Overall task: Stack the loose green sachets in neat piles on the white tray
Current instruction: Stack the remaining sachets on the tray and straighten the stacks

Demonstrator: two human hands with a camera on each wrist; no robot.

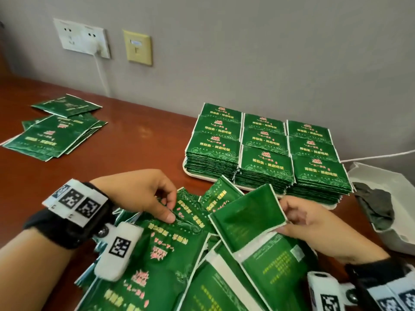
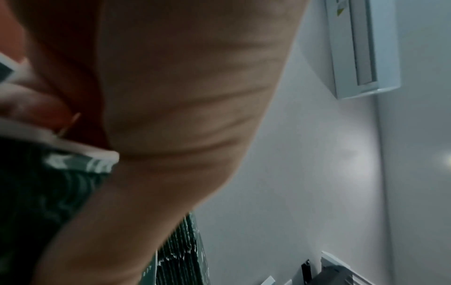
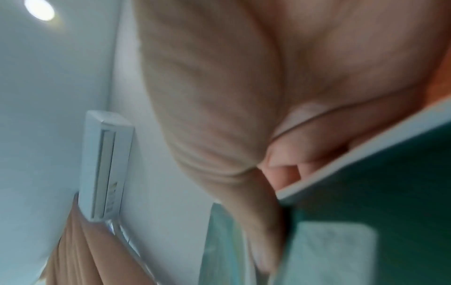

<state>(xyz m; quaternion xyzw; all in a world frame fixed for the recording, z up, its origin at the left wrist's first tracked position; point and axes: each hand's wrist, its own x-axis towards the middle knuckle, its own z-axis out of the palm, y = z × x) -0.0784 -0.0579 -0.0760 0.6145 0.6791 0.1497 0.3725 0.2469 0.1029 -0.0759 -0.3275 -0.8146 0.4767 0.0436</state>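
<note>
Head view: right hand (image 1: 314, 223) pinches a raised sachet (image 1: 248, 217) by its edge; left hand (image 1: 143, 194), just left of it, curls fingers onto the loose heap (image 1: 157, 254) underneath. Tray (image 1: 197, 175) with nine neat piles (image 1: 265, 151) sits beyond the grip.

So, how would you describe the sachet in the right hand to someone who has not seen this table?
Start from the white tray with stacked green piles by the wall, then come toward the loose heap in front of it. The right hand pinches one sachet there. It alone is lifted and tilted, showing a plain green face without big gold lettering.
</note>
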